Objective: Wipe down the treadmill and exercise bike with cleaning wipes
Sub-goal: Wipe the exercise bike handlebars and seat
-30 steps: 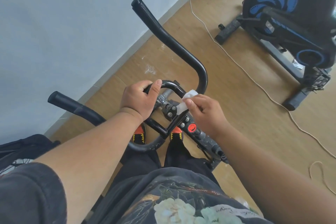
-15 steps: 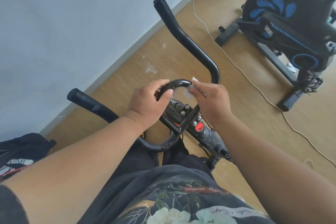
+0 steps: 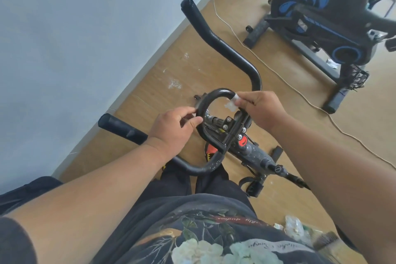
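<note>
A black exercise-bike handlebar (image 3: pixel 222 49) is gripped from above by two bare hands. The inner loop bar (image 3: pixel 211 96) of the handlebar is held on its left side by the left hand (image 3: pixel 173 128), whose fingers and thumb are curled round the tube. A small white cleaning wipe (image 3: pixel 232 102) is pinched between the thumb and fingertips of the right hand (image 3: pixel 263 109) and is pressed against the right side of the same loop, just where the tube curves down. The wipe is crumpled, and most of it is hidden under the fingers.

Between the two hands, the clamp with its silver bolts (image 3: pixel 227 123) is seen, and just below the right hand a red knob (image 3: pixel 243 141) is fixed on the grey stem (image 3: pixel 259 155). Beyond the right hand, one foam-covered grip rises toward the wall (image 3: pixel 75 38); to the left of the left hand, the other foam grip (image 3: pixel 122 128) points outward.

Well beyond the right hand, a second exercise bike (image 3: pixel 321 13), black with blue petal markings, is stood on the wooden floor (image 3: pixel 246 66). A pale cord (image 3: pixel 278 75) is laid across the floor between the two machines. Below the right forearm, crumpled clear plastic (image 3: pixel 294 228) is seen on the floor. A dark printed shirt (image 3: pixel 203 231) and dark trousers are worn by the person.
</note>
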